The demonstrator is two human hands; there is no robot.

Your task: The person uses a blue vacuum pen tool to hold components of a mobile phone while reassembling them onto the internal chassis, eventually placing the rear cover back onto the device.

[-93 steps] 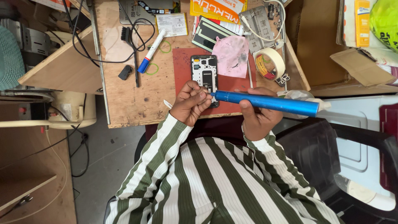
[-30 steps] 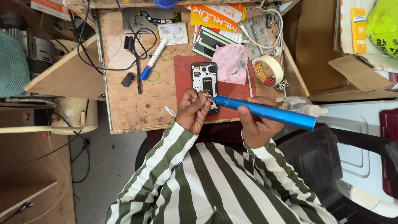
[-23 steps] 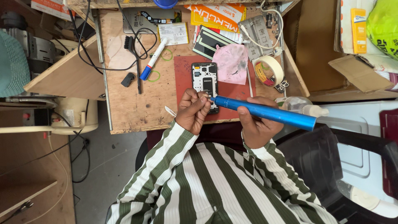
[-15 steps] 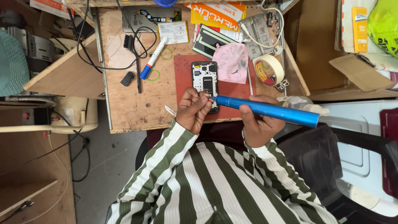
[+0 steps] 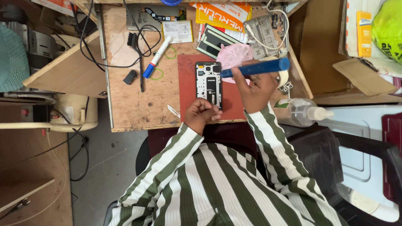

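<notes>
An opened black phone [image 5: 209, 83] with its back off lies on a red mat [image 5: 188, 90] on the wooden desk [image 5: 130, 104]. My right hand [image 5: 256, 88] grips a long blue cylindrical tool [image 5: 255, 68], lifted over the phone's right side, tip near the phone's upper right edge. My left hand [image 5: 202, 114] rests curled at the phone's near end, fingers closed; I cannot tell whether it pinches anything.
A pink cloth [image 5: 234, 56], tape roll [image 5: 283, 76], blue-capped marker [image 5: 156, 57], green rubber bands [image 5: 157, 74], cables and a clear pump bottle [image 5: 299, 111] surround the mat. A small white pick [image 5: 173, 111] lies near the desk's front edge.
My right hand has lifted the blue tool up and away from the desk's front edge, over the phone. My left hand has pulled back from the tool's tip to the phone's near end.
</notes>
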